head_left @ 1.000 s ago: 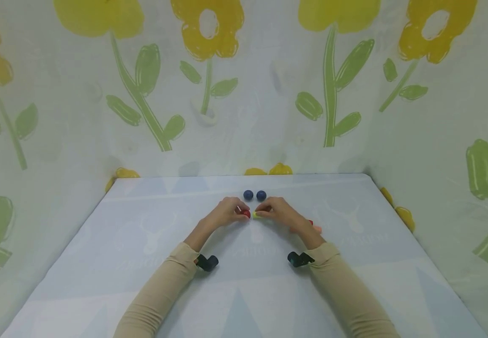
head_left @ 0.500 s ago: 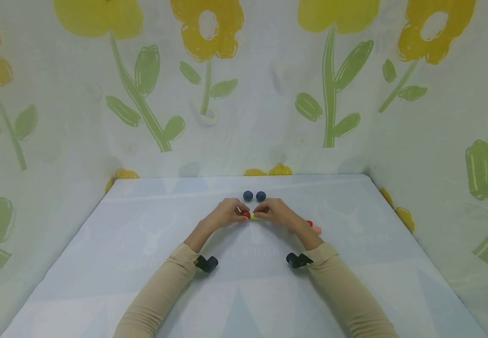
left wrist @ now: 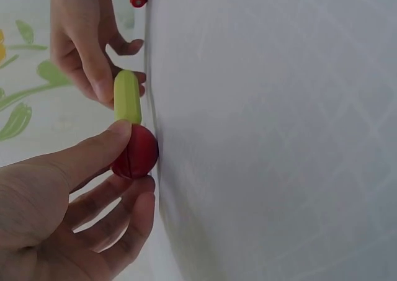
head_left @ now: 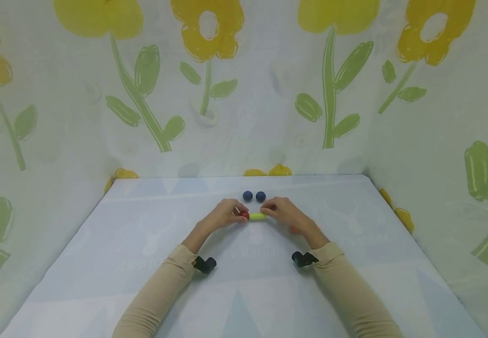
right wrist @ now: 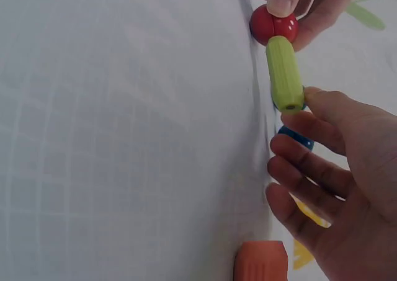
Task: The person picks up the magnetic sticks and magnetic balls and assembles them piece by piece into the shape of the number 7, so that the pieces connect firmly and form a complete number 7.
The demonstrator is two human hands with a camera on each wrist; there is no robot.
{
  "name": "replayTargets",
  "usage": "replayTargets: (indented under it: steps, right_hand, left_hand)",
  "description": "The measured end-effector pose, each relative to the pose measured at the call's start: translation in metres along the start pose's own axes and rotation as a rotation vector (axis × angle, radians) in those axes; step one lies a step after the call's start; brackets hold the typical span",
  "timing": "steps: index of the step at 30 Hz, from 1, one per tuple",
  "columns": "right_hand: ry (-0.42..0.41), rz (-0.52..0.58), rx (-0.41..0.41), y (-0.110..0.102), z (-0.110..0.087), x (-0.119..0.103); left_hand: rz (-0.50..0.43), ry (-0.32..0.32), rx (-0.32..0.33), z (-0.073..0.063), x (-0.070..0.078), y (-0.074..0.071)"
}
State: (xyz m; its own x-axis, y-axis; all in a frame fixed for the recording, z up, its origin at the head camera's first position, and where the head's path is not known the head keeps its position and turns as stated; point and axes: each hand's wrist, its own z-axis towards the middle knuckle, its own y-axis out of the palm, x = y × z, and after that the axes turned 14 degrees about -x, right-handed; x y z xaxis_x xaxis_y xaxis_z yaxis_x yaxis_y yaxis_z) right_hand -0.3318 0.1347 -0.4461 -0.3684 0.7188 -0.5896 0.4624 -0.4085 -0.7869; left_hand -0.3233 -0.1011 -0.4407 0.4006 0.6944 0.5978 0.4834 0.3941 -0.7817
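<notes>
While left grip [head_left: 223, 214] pinches red ball [left wrist: 142, 152] | ridged lime rod [right wrist: 284, 73] | right grip [head_left: 285, 212] parted, empty

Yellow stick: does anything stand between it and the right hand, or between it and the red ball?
Nothing visible does. The right hand is at the free end of the stick, whose other end appears to meet the red ball. The blue balls lie farther back.

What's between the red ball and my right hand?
The yellow-green stick lies between the red ball and your right hand, one end seeming to meet the ball; the right wrist view shows this best.
</notes>
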Motion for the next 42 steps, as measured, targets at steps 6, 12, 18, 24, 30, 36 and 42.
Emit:
replayTargets:
  steps: [6, 12, 18, 24, 30, 36, 42]
  right_hand:
    - [0.066, -0.005, 0.023, -0.001, 0.002, 0.005]
    - [0.097, 0.022, 0.089, 0.000, 0.008, 0.005]
    - [0.181, 0.082, 0.115, 0.001, 0.017, 0.005]
    - [0.264, 0.120, 0.077, -0.003, 0.027, 0.002]
    - [0.297, 0.103, 0.074, -0.002, 0.034, -0.004]
    - [0.343, 0.067, 0.106, 0.000, 0.037, -0.010]
    - [0.352, 0.063, 0.128, 0.002, 0.039, -0.009]
  left_hand:
    - [-0.008, -0.011, 0.000, 0.000, -0.001, -0.001]
    - [-0.011, -0.016, -0.003, 0.000, -0.003, 0.000]
    - [-0.027, -0.020, -0.014, -0.001, -0.003, 0.000]
    - [-0.034, -0.020, -0.014, -0.002, -0.002, 0.001]
    - [-0.023, -0.003, -0.014, 0.000, -0.003, 0.001]
    - [-0.011, 0.005, -0.012, 0.000, -0.002, 0.000]
    - [-0.027, -0.008, -0.013, 0.000, -0.002, 0.001]
